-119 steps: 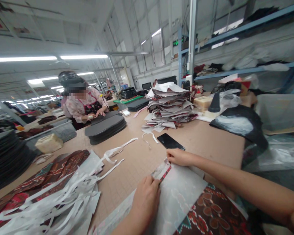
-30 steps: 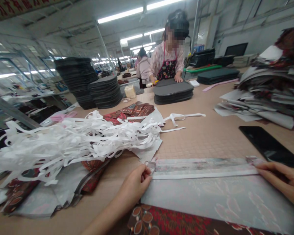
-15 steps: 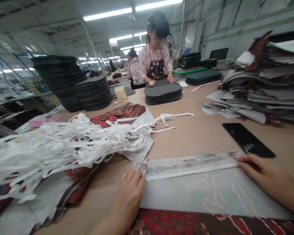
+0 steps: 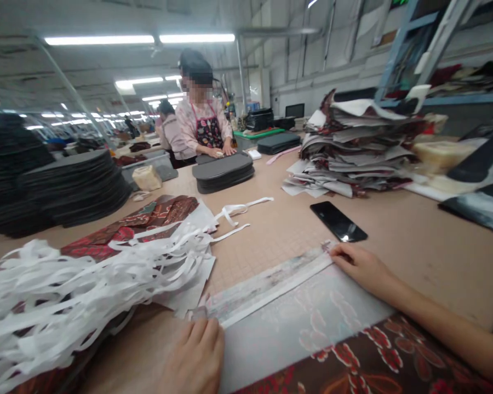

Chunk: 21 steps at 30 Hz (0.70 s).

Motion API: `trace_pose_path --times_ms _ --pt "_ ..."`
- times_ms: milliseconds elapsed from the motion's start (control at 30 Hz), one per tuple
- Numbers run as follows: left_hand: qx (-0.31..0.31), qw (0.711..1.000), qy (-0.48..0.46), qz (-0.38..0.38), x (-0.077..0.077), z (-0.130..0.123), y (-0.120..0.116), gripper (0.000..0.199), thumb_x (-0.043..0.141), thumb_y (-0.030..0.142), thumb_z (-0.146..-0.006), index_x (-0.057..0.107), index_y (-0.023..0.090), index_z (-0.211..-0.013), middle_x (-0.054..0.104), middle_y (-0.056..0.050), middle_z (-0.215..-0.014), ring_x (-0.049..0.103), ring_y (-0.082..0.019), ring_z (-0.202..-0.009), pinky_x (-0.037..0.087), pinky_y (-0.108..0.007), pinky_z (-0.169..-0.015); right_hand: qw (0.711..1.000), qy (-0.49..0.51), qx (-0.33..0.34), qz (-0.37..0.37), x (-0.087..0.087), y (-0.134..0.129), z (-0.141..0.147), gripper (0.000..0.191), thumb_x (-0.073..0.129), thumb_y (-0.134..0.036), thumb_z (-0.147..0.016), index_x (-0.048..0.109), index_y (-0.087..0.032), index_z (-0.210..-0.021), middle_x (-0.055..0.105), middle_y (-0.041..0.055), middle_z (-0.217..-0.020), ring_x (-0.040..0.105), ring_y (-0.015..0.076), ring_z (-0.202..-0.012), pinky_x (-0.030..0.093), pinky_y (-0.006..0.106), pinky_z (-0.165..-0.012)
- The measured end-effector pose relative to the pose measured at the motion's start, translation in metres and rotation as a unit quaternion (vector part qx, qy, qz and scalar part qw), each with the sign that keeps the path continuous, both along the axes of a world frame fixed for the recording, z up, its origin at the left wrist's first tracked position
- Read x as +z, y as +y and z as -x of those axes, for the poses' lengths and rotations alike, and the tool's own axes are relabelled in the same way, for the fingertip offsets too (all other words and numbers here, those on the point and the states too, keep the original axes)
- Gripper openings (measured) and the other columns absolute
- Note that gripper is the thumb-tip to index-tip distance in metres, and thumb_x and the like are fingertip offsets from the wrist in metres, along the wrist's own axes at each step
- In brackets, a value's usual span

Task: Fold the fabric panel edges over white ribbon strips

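A patterned fabric piece [image 4: 304,317] lies on the table with its pale underside showing and a white strip [image 4: 277,291] along its far edge. At the near left corner of that edge, my left hand [image 4: 199,350] is closed with its fingertips on the fabric. My right hand [image 4: 363,268] pinches the other end of the edge. Between the hands the edge runs straight. Dark red floral fabric [image 4: 378,355] shows nearer to me, under my right forearm.
White ribbons [image 4: 107,284] lie heaped at the left. A black phone [image 4: 339,221] is beyond my right hand. Layered fabric [image 4: 353,148] is piled at the right. Dark stacked pads [image 4: 224,171] stand before a person [image 4: 201,120] across the table; taller stacks [image 4: 74,183] are at the left.
The camera view has turned to the right, so ribbons, phone and person appear further left. Both hands remain at the ends of the fabric edge.
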<state>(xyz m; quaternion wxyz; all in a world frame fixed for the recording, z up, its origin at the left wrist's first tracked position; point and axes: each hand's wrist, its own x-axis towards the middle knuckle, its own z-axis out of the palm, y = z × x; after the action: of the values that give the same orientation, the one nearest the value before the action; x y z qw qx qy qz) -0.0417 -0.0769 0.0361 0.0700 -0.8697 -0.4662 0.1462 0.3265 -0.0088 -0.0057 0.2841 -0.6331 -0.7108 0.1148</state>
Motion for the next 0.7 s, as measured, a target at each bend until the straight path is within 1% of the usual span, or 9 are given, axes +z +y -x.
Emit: trace_pose_path --times_ms 67,167,267,333,433,600,700 --pt "-0.023 1.0 -0.015 0.016 0.003 -0.017 0.009 0.046 0.034 0.0 -0.08 0.054 0.015 -0.12 0.059 -0.011 -0.108 0.053 -0.024 -0.097 0.044 -0.04 -0.086 1.0 0.004 0.001 0.004 0.001 -0.001 0.001 0.015 0.043 -0.028 -0.08 0.056 -0.021 -0.076 0.062 0.0029 -0.076 0.057 0.018 -0.072 0.043 0.029 -0.066" --pt "-0.083 0.994 -0.056 0.052 0.003 -0.049 0.022 0.049 0.036 0.004 -0.083 0.041 0.015 -0.131 0.055 -0.012 -0.115 0.052 -0.023 -0.101 0.045 -0.038 -0.086 1.0 0.011 0.004 0.004 0.001 -0.001 0.002 0.014 0.042 -0.024 -0.08 0.055 -0.02 -0.076 0.061 0.003 -0.078 0.056 0.0175 -0.075 0.042 0.029 -0.068" --pt "-0.117 0.988 -0.075 0.071 -0.003 -0.076 0.032 0.05 0.036 0.005 -0.083 0.038 0.015 -0.132 0.054 -0.012 -0.116 0.052 -0.023 -0.098 0.047 -0.038 -0.083 1.0 0.017 0.002 0.005 0.001 -0.001 0.003 0.013 0.042 -0.021 -0.08 0.055 -0.02 -0.076 0.061 0.0028 -0.079 0.056 0.0168 -0.076 0.041 0.028 -0.068" --pt "-0.125 0.987 -0.067 0.07 -0.008 -0.087 0.036 0.049 0.036 0.003 -0.082 0.039 0.012 -0.131 0.055 -0.012 -0.113 0.052 -0.023 -0.096 0.048 -0.038 -0.08 1.0 0.017 0.0 0.007 0.001 -0.002 0.004 0.012 0.043 -0.019 -0.08 0.055 -0.02 -0.076 0.06 0.0028 -0.08 0.055 0.0166 -0.076 0.041 0.028 -0.068" --pt "-0.127 0.989 -0.061 0.051 -0.017 -0.093 0.04 0.047 0.037 0.002 -0.081 0.045 0.012 -0.126 0.056 -0.011 -0.109 0.053 -0.023 -0.094 0.047 -0.035 -0.078 1.0 0.014 0.0 0.014 0.004 -0.003 0.005 0.011 0.044 -0.016 -0.079 0.055 -0.019 -0.076 0.059 0.0026 -0.079 0.054 0.0163 -0.075 0.04 0.027 -0.068" --pt "-0.132 0.986 -0.098 0.021 -0.031 -0.088 0.045 0.043 0.04 0.0 -0.081 0.052 0.017 -0.119 0.057 -0.008 -0.111 0.053 -0.02 -0.095 0.045 -0.029 -0.081 0.999 0.022 -0.015 0.03 0.007 0.0 0.001 0.013 0.046 -0.011 -0.076 0.056 -0.018 -0.075 0.059 0.0025 -0.077 0.053 0.0154 -0.072 0.04 0.026 -0.065" --pt "-0.137 0.985 -0.105 0.02 -0.038 -0.086 0.048 0.047 0.042 0.0 -0.08 0.049 0.019 -0.122 0.057 -0.007 -0.111 0.053 -0.019 -0.095 0.044 -0.027 -0.08 0.998 0.033 -0.026 0.038 0.007 0.002 -0.002 0.013 0.047 -0.008 -0.074 0.055 -0.018 -0.075 0.058 0.0017 -0.074 0.053 0.0147 -0.069 0.039 0.025 -0.063"
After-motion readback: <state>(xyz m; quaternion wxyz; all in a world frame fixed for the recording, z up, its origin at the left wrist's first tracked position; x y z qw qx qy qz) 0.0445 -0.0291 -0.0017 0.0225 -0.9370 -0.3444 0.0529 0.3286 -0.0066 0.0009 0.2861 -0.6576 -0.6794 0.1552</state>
